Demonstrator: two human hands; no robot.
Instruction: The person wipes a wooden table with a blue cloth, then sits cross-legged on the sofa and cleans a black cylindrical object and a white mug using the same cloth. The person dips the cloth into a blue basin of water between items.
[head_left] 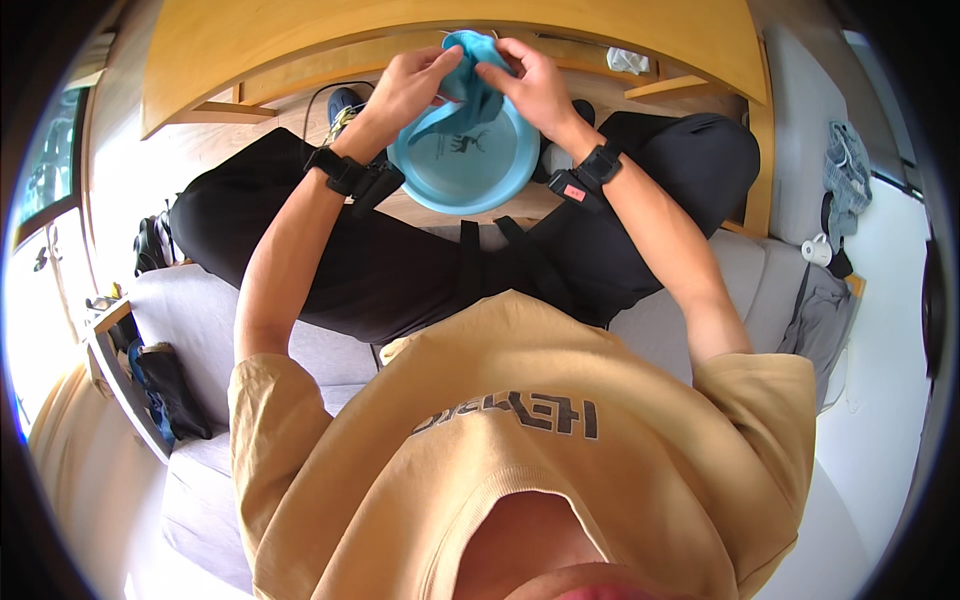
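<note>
A teal-blue cloth (482, 98) hangs bunched between my two hands, above a light blue round basin (508, 178). My left hand (412, 88) pinches the cloth from the left, thumb over it. On the other side my right hand (538, 92) grips its upper right part, with the fingertips partly hidden by the folds. The cloth's lower end droops over the far part of the basin. A dark deer print shows on the basin's bottom; whether water is in it I cannot tell. The basin sits low between my knees.
A wooden table (300, 45) spans the far side, just beyond my hands. Beneath it lies a crumpled white thing (628, 62). I sit on a grey sofa (660, 335). To the right are a white mug (817, 250) and a denim-blue cloth (847, 170). A shoe (345, 108) shows left of the basin.
</note>
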